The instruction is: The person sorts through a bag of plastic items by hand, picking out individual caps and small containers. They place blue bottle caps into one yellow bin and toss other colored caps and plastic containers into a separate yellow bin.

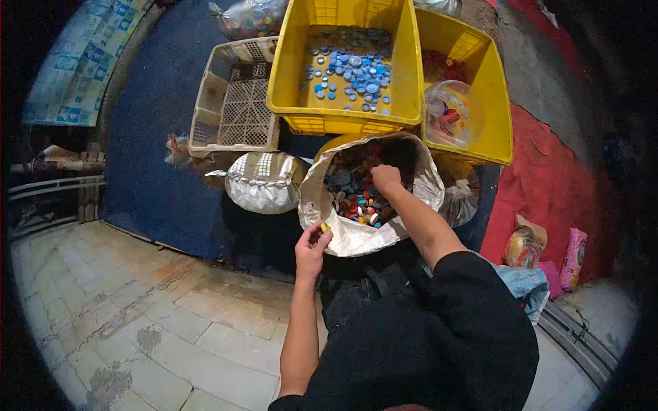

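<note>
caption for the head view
Right hand reaches into a sack of bottle caps; left hand holds a yellow cap.

The sack [356, 236] sits before a crate [343, 113] of caps [349, 72], basket [205, 96] to the left.

We get a strong fisheye bend, with black vignetting at every corner. The light is brightest on the sack [356, 238], whose pale rim glares. Left of it shadows deepen, and far detail goes soft.
</note>
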A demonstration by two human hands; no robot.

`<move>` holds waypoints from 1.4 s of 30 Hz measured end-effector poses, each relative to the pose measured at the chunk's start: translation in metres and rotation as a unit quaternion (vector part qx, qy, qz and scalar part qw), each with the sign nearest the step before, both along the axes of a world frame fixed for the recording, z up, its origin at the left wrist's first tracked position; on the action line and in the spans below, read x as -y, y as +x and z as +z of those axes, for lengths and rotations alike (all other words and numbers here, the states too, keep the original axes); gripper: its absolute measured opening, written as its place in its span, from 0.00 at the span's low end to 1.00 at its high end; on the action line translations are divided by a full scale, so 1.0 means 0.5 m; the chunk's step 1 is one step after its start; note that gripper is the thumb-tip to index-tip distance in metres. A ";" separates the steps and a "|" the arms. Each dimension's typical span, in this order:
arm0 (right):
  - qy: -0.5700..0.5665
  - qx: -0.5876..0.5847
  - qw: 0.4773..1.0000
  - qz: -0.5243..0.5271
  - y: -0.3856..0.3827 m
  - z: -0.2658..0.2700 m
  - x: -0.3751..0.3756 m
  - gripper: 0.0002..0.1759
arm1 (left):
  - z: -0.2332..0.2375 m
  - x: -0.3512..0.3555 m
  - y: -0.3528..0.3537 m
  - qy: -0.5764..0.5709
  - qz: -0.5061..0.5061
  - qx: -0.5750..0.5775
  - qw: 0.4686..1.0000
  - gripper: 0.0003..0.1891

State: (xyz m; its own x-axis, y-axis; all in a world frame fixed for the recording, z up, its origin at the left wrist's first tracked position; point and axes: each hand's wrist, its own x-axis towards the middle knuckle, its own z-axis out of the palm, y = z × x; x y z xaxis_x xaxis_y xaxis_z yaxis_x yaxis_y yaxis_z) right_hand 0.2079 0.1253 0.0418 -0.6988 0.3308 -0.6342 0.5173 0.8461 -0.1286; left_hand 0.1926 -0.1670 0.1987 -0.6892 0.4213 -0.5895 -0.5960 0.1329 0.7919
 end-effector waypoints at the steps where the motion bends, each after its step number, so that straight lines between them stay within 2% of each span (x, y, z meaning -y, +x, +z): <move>1: -0.004 -0.001 1.000 0.004 -0.002 -0.001 0.002 0.17 | 0.001 0.006 0.004 -0.006 0.009 -0.015 1.000 0.20; 4: -0.002 0.019 1.000 -0.008 0.003 0.007 0.002 0.18 | 0.014 0.020 0.021 -0.018 0.017 -0.036 0.999 0.20; 6: 0.026 -0.107 0.994 -0.028 0.032 0.022 0.013 0.15 | 0.006 0.022 0.032 -0.004 0.018 -0.048 0.999 0.20; 7: 0.010 -0.178 0.982 -0.063 0.046 0.066 0.025 0.19 | 0.015 0.016 0.035 -0.014 0.012 -0.038 0.999 0.20; 10: -0.076 -0.287 0.931 -0.213 0.077 0.143 0.049 0.22 | 0.023 -0.002 0.047 -0.006 -0.002 -0.022 1.000 0.20; 11: -0.146 -0.297 0.916 -0.227 0.100 0.156 0.048 0.25 | 0.014 -0.011 0.046 0.006 -0.019 -0.012 1.000 0.21; 12: -0.158 -0.359 0.893 -0.220 0.120 0.183 0.056 0.28 | 0.007 -0.023 0.046 0.011 -0.031 -0.010 0.999 0.22; 13: -0.184 -0.399 0.861 -0.256 0.136 0.166 0.065 0.28 | -0.004 -0.035 0.043 0.011 -0.049 -0.006 0.999 0.22; 15: -0.191 -0.400 0.860 -0.252 0.174 0.209 0.078 0.26 | 0.011 -0.071 0.029 0.014 -0.091 0.002 0.996 0.23; 16: -0.215 -0.412 0.839 -0.284 0.185 0.216 0.088 0.28 | 0.010 -0.092 0.023 0.033 -0.105 -0.005 0.994 0.23; 18: -0.203 -0.398 0.839 -0.310 0.207 0.245 0.100 0.30 | 0.016 -0.130 0.003 0.050 -0.145 -0.012 0.988 0.22; 22: -0.206 -0.418 0.811 -0.353 0.216 0.268 0.106 0.35 | 0.100 -0.195 -0.040 0.076 -0.204 0.044 0.975 0.23; 24: -0.203 -0.466 0.779 -0.368 0.208 0.287 0.114 0.35 | 0.102 -0.218 -0.065 0.097 -0.221 0.022 0.970 0.23; 26: -0.244 -0.462 0.746 -0.413 0.195 0.337 0.128 0.34 | 0.117 -0.220 -0.085 0.111 -0.235 0.009 0.966 0.23; 28: -0.250 -0.464 0.729 -0.437 0.178 0.372 0.142 0.28 | 0.151 -0.218 -0.108 0.099 -0.265 0.029 0.959 0.23; 30: -0.309 -0.498 0.664 -0.465 0.163 0.393 0.155 0.26 | 0.153 -0.214 -0.145 0.099 -0.320 -0.009 0.942 0.23; 32: -0.286 -0.536 0.646 -0.461 0.151 0.393 0.166 0.24 | 0.152 -0.209 -0.161 0.130 -0.303 0.024 0.944 0.23; 33: -0.285 -0.495 0.667 -0.478 0.147 0.454 0.176 0.26 | 0.151 -0.206 -0.172 0.133 -0.302 0.048 0.943 0.23; 34: -0.280 -0.499 0.665 -0.480 0.138 0.452 0.177 0.26 | 0.145 -0.208 -0.185 0.136 -0.307 0.046 0.941 0.23; 36: -0.189 -0.490 0.702 -0.482 0.127 0.448 0.192 0.28 | 0.132 -0.197 -0.209 0.117 -0.350 0.030 0.929 0.22; 37: -0.130 -0.518 0.718 -0.445 0.120 0.449 0.199 0.30 | 0.129 -0.196 -0.221 0.117 -0.364 0.040 0.923 0.23; 40: -0.170 -0.543 0.691 -0.446 0.100 0.470 0.227 0.30 | 0.148 -0.206 -0.248 0.125 -0.419 -0.005 0.899 0.22; 42: -0.171 -0.527 0.695 -0.457 0.094 0.500 0.242 0.30 | 0.168 -0.217 -0.254 0.147 -0.440 -0.047 0.884 0.21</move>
